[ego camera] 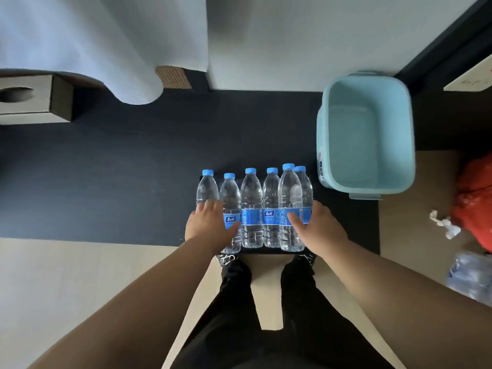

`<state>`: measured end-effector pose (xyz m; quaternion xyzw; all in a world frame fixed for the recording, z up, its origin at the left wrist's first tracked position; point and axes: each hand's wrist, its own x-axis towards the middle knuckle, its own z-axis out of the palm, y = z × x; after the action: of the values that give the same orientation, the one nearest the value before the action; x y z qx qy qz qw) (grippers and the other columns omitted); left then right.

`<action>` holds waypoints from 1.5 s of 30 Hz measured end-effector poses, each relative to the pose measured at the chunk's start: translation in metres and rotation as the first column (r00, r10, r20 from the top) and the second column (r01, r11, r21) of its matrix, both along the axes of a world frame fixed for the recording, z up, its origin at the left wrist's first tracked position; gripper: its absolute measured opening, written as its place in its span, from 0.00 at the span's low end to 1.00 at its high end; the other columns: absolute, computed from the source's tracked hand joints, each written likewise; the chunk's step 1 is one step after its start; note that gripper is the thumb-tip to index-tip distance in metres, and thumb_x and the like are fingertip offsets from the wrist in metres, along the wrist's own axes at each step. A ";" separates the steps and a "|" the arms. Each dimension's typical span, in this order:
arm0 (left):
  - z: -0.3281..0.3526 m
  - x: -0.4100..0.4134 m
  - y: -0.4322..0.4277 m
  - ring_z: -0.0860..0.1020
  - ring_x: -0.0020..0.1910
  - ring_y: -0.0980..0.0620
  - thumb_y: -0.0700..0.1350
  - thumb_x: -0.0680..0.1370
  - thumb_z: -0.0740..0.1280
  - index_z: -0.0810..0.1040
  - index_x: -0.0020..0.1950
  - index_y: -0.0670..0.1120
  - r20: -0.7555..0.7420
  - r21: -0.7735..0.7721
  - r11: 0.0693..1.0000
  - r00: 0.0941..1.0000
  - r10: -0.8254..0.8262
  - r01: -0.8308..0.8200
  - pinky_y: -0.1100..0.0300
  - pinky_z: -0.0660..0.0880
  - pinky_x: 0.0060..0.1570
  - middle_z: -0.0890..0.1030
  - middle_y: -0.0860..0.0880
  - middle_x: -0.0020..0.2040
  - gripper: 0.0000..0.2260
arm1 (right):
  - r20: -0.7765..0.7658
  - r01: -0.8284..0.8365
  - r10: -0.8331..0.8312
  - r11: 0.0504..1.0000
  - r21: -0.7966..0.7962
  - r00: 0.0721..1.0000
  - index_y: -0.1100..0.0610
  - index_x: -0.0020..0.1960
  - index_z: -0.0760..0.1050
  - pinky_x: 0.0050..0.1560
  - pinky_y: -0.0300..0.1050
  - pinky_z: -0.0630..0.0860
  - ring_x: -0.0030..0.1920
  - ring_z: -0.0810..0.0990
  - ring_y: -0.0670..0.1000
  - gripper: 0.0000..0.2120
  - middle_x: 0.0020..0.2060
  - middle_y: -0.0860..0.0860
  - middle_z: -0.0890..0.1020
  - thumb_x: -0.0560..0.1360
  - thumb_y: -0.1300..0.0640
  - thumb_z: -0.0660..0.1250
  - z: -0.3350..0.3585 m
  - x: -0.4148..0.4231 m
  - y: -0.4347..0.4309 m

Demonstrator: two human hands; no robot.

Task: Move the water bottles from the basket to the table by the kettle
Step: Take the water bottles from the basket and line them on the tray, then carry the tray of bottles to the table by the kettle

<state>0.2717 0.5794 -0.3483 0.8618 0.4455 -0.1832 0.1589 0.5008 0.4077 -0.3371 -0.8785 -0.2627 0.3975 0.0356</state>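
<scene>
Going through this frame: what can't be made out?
Head view:
- The kettle: outside the frame.
- The right hand: fingertips hidden behind the water bottles, so its grip is unclear.
- The leftmost bottle: label covered by the left hand.
- The plastic-wrapped pack at the right edge: blurred, cut off.
- The sticker on the blue basket: too small to read.
</scene>
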 end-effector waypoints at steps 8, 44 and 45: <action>-0.008 -0.043 0.029 0.72 0.64 0.48 0.70 0.76 0.62 0.70 0.70 0.48 -0.063 -0.008 0.997 0.995 0.078 -0.079 0.51 0.75 0.63 0.74 0.49 0.64 0.32 | 0.076 0.005 -0.003 1.000 -0.026 0.997 0.56 0.79 0.60 0.60 0.62 0.80 0.65 0.78 0.60 0.46 0.70 0.58 0.72 0.75 0.24 0.58 -0.011 -0.014 0.008; -0.050 -0.029 0.037 0.78 0.49 0.48 0.72 0.59 0.78 0.66 0.69 0.46 -0.147 -0.561 0.293 0.442 0.885 -0.774 0.48 0.75 0.44 0.77 0.47 0.56 0.49 | -0.396 0.554 -0.495 0.832 0.041 0.773 0.56 0.73 0.70 0.52 0.52 0.78 0.57 0.81 0.56 0.69 0.64 0.59 0.78 0.47 0.09 0.60 -0.050 0.002 0.021; -0.048 -0.030 0.035 0.79 0.47 0.49 0.73 0.57 0.78 0.67 0.68 0.46 -0.139 -0.558 0.301 0.444 0.885 -0.773 0.50 0.76 0.41 0.78 0.47 0.55 0.49 | -0.423 0.559 -0.491 0.828 0.044 0.761 0.57 0.72 0.71 0.58 0.56 0.79 0.58 0.81 0.57 0.67 0.64 0.59 0.79 0.49 0.09 0.61 -0.051 0.003 0.020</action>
<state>0.2414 0.6141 -0.3964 0.4317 0.7352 -0.1072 0.5115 0.5037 0.4281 -0.3877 -0.8120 -0.0250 0.5161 0.2713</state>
